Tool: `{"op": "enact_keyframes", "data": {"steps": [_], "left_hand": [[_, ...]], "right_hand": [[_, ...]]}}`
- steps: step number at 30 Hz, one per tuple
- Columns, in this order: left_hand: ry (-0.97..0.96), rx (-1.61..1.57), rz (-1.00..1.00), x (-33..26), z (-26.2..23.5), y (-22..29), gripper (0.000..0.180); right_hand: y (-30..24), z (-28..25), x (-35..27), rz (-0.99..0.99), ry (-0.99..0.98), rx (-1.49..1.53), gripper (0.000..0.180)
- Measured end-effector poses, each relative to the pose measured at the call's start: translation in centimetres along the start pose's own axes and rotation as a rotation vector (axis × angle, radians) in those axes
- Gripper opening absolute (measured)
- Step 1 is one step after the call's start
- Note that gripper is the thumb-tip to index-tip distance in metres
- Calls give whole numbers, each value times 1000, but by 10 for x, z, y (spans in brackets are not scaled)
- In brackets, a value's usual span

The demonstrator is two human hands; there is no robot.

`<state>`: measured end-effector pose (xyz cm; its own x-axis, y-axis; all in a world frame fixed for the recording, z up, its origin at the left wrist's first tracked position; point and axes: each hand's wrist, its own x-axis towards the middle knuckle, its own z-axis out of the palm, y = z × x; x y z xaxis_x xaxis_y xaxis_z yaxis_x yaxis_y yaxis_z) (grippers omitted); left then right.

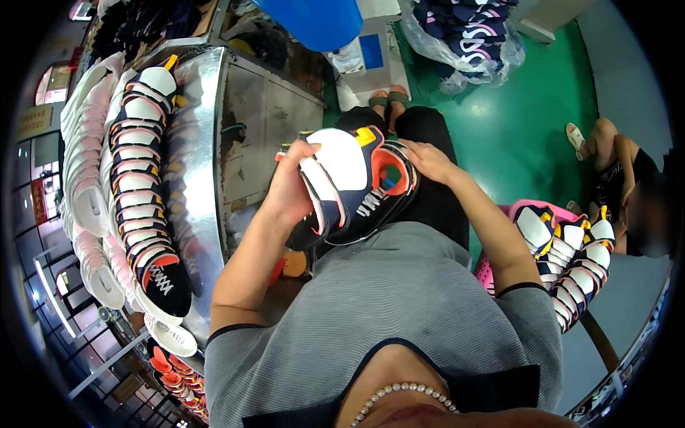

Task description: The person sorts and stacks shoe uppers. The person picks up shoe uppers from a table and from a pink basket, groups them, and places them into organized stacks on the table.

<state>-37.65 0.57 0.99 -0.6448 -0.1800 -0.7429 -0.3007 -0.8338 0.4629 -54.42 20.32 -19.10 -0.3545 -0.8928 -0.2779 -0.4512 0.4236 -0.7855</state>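
Note:
In my lap lies a short nested stack of shoe uppers [342, 160], with white panels, navy trim, yellow tabs and orange lining. Black toe parts with white zigzag stitching or lacing show on the near side. My left hand [292, 182] grips the stack's left end, thumb over a white panel and the other fingers mostly hidden beneath. Against the orange-lined opening at the right end rests my right hand [432, 162], its fingers fairly straight along the rim; their undersides are hidden.
To the left, a metal-topped bench [200, 143] bears a long row of similar uppers [139, 171] and white shoe pieces [85, 150]. A pink basket [485, 274] of uppers stands at my right. Ahead are a blue container [317, 21] and a plastic bag of navy pieces [467, 43]. Another person [628, 178] sits far right.

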Motion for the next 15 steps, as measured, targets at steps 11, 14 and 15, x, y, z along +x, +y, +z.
{"op": "enact_keyframes", "data": {"steps": [11, 14, 15], "left_hand": [[-87, 49, 215, 61, -19, -4, 42], [-104, 217, 413, 34, -28, 19, 41], [-26, 191, 512, 32, -30, 26, 40]], "right_hand": [[-102, -32, 65, -119, 425, 667, 25], [-101, -46, 80, 73, 581, 1181, 14], [-111, -48, 78, 36, 537, 1122, 16]]}}
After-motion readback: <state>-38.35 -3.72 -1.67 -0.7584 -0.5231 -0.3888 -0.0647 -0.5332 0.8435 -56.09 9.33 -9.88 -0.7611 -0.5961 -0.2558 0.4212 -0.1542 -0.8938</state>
